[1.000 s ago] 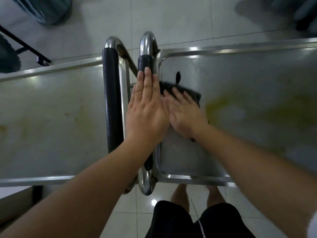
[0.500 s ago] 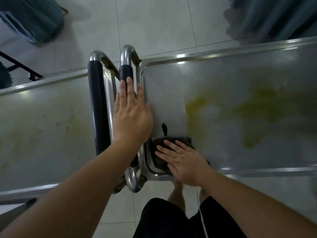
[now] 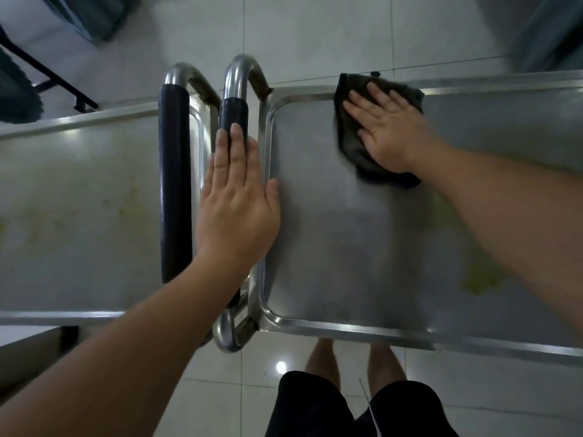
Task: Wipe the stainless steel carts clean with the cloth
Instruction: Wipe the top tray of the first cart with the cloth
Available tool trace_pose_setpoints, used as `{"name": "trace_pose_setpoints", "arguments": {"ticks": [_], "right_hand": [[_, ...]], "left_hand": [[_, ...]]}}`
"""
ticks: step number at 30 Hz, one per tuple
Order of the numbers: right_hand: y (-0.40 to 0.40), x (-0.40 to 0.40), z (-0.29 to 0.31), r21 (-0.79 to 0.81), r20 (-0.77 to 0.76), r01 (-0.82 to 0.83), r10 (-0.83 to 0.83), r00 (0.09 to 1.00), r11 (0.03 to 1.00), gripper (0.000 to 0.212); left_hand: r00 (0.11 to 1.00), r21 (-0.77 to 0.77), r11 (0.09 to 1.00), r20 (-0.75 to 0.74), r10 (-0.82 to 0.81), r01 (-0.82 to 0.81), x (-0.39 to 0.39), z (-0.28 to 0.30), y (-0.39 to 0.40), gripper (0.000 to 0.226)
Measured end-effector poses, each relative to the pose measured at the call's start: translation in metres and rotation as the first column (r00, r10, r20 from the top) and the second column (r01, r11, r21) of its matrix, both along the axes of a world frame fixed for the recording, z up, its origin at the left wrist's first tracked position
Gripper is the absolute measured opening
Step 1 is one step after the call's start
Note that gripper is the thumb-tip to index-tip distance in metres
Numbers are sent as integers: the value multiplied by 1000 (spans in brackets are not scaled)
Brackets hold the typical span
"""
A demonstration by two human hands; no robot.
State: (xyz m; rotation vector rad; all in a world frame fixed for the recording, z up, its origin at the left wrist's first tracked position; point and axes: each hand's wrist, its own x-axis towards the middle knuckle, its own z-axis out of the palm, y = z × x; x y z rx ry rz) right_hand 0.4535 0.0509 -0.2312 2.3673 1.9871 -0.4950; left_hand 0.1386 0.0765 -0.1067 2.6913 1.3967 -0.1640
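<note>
My right hand [image 3: 389, 127] lies flat on the dark cloth [image 3: 350, 143], fingers straight and spread, pressing it against the top of the right cart [image 3: 331, 247] close to the far rim. Nothing is gripped; the cloth only stays under my palm by pressure. My left hand [image 3: 238, 200] is also flat and open, resting on the padded handle [image 3: 234, 113] of this cart, with the thumb touching the tray edge, bracing it.

The cloth already reaches the far rim, with a bit of it sticking out past the edge. If I push further that way, I judge it could slide off and drop to the floor [image 3: 315, 36], since I have no hold on it. The cloth is bunched toward my wrist, so it may roll up and leave streaks instead of lifting dirt.

A yellow stain [image 3: 479, 275] sits near my right forearm, well apart from the cloth; I could drag my arm through it. The left cart [image 3: 79, 200] shows faint marks too and looks unwiped. If my flat left hand slips off the handle, the cart may roll.
</note>
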Motion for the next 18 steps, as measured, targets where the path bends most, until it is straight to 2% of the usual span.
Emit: {"name": "trace_pose_setpoints", "arguments": {"ticks": [3, 5, 9, 12, 14, 18], "right_hand": [[-23, -28, 1, 34, -19, 30, -30, 999, 999, 64], [-60, -64, 4, 72, -36, -4, 6, 999, 997, 64], [-182, -135, 7, 95, -99, -156, 165, 981, 983, 61], [-267, -168, 5, 32, -108, -193, 195, 975, 981, 65], [-284, -168, 4, 2, -119, -208, 207, 971, 978, 67], [-258, -131, -2, 37, -89, -289, 291, 952, 957, 66]], "left_hand": [[1000, -2, 1000, -5, -2, 2, 2, 3, 0, 70], [1000, -2, 1000, -5, -1, 1, 3, 4, -1, 69], [1000, -2, 1000, -7, 0, 0, 4, 7, -1, 67], [1000, 5, 1000, -18, -2, 3, 5, 7, -4, 67], [1000, 13, 1000, -25, -1, 1, 5, 7, -4, 67], [1000, 13, 1000, -27, -4, 4, 3, 6, -3, 66]]}}
